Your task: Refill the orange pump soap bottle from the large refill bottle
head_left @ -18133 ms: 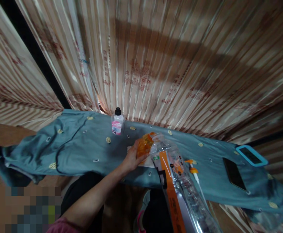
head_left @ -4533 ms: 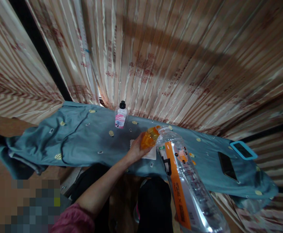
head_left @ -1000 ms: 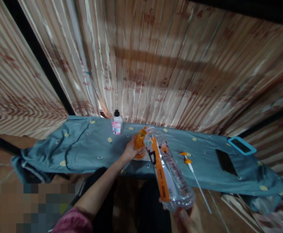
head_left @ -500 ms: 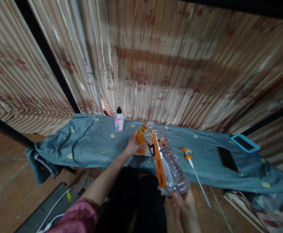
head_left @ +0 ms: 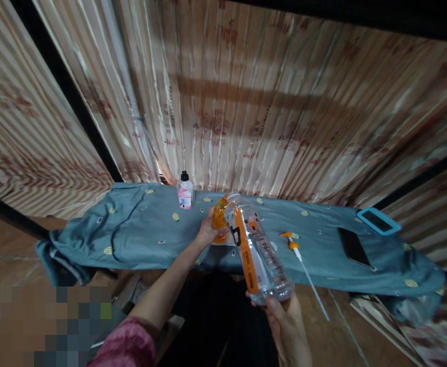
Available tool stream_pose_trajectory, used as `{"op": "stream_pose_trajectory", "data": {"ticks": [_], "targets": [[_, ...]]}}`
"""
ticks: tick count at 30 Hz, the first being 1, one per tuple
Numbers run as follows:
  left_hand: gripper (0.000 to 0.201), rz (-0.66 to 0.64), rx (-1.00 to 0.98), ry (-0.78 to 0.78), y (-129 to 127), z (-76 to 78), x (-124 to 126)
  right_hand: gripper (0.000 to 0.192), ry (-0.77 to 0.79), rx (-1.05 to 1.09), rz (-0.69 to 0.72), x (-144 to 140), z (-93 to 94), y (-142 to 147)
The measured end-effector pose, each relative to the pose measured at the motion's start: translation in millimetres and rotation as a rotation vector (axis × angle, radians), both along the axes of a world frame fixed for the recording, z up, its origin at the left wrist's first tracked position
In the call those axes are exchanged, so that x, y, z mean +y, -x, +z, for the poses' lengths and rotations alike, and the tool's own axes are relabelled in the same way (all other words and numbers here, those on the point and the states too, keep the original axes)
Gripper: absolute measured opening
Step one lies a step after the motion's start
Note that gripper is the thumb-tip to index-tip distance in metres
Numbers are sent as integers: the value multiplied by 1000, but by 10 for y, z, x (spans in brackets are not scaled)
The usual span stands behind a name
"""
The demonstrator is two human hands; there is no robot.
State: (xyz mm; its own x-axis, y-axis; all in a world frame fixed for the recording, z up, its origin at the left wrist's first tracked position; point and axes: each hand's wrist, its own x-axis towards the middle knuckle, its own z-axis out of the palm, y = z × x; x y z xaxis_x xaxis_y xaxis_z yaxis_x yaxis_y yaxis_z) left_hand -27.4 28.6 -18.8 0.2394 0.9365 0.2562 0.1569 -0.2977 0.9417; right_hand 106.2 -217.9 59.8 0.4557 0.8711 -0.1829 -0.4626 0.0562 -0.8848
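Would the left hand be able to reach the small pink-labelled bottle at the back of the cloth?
Probably not yet: the left hand grips the orange bottle. The cloth between it and the small pink-labelled bottle lies bare.

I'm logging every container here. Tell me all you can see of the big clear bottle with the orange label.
The clear plastic bottle is large, ribbed and see-through, with an orange label strip along its side. It is tilted, neck pointing away toward the small orange bottle that the left hand holds on the blue-grey cloth. The right hand grips its base. No cap shows.
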Motion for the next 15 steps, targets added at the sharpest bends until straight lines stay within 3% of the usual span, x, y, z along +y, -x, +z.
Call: {"op": "stream_pose_trajectory", "data": {"ticks": [5, 15], "targets": [[72, -14, -43, 20, 5, 36, -17, 80, 39, 18, -30, 23, 41, 31], [77, -15, -26, -8, 4, 12, -37, 90, 35, -13, -35, 9, 91, 42]]}}
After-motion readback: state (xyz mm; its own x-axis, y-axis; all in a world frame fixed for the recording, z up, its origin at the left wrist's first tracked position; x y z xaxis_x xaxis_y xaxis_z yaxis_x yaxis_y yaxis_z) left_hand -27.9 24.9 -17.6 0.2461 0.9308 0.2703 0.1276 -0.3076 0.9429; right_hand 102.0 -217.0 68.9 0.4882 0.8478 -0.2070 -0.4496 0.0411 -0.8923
